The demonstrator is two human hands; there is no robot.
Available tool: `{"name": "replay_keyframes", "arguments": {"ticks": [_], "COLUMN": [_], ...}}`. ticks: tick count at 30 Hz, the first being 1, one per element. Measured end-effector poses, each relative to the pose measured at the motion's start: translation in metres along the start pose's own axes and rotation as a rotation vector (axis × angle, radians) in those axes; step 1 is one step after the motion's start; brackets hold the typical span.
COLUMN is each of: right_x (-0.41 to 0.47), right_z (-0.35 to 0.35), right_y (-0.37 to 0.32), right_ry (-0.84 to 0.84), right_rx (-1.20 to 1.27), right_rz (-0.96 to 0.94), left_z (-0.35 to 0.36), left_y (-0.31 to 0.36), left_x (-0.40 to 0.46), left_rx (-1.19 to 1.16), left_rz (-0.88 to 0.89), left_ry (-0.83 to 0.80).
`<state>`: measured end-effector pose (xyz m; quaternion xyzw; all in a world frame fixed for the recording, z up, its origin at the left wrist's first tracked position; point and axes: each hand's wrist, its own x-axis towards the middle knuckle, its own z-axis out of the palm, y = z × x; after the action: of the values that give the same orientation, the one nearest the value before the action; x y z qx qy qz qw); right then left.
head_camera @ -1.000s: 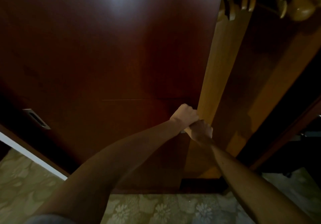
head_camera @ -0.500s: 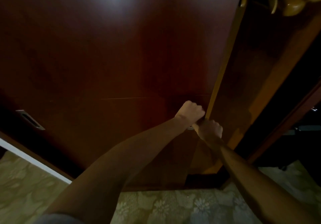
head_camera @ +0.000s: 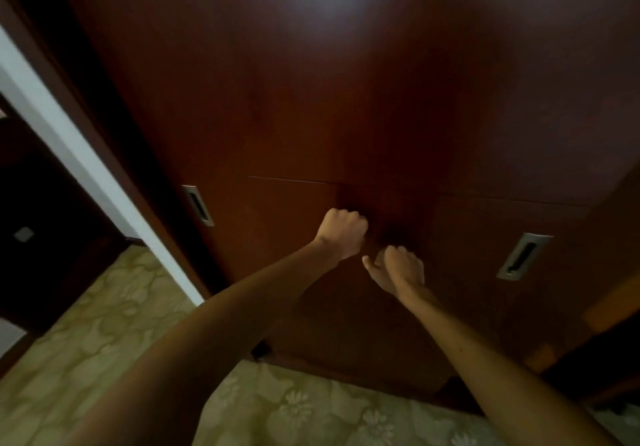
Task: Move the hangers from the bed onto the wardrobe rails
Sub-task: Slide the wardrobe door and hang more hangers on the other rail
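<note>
The wardrobe doors [head_camera: 346, 99] are filling nearly the whole view, dark red-brown and closed across the front, so the rails and any hangers are hidden behind them; no hanger and no bed are showing anywhere. The light is dim, and the spot on the door between the two hands is lying in deep shadow, so whatever the fingers are meeting there is hard to make out. At the right edge a strip of lighter wood [head_camera: 616, 303] is being cut off by the frame.

Both bare arms are reaching forward and up from the bottom of the view. The left hand [head_camera: 343, 234] is curling into a tight fist, knuckles pressing toward the door panel; I cannot tell whether it is gripping anything. The right hand [head_camera: 398, 267] is sitting just below and beside it, apart from it, wrist bent, fingers loosely bent with the thumb sticking out to the left, holding nothing I can see.

Two recessed metal pulls are showing: the left pull [head_camera: 198, 205] and the right pull [head_camera: 523, 255], both well clear of the hands. A floral carpet [head_camera: 311, 411] is running below.
</note>
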<state>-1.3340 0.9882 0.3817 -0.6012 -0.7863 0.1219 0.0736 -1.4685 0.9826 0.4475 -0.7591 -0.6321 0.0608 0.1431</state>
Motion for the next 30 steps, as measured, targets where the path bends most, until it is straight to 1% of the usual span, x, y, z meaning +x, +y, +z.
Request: {"name": "replay_keyframes", "arguments": {"ticks": [4,8,11,13,17,21,25,30], "right_x": [0.019,0.038,0.053,0.064,0.074,0.076,0.074,0.071], "right_z": [0.024,0.045,0.058,0.061,0.059,0.059,0.06,0.057], "right_y": [-0.114,-0.228,-0.287,-0.31,-0.316,-0.3,-0.286,-0.268], "right_ry": [-0.04,-0.014,0.014,0.044,0.107,0.091,0.134,0.177], "right_rx": [0.07,0.082,0.057,0.033,-0.021,-0.113,-0.124,-0.134], "right_rz": [-0.041,-0.076,-0.044,0.017,0.145,0.196,0.268,0.322], "left_z": [0.038,0.071,0.096,0.108,0.125,0.141,0.151,0.153], "left_y": [-0.117,-0.24,-0.303,-0.329,-0.35,-0.348,-0.347,-0.347], "left_x": [-0.053,-0.099,-0.112,-0.112,-0.101,-0.097,-0.096,-0.099], "left_rx": [-0.057,-0.134,-0.239,-0.347,-0.572,-0.81,-0.945,-0.992], "left_rz": [-0.21,-0.453,-0.602,-0.658,-0.739,-0.809,-0.866,-0.835], "left_ry": [-0.041,-0.119,-0.14,-0.166,-0.186,-0.099,-0.005,0.052]}}
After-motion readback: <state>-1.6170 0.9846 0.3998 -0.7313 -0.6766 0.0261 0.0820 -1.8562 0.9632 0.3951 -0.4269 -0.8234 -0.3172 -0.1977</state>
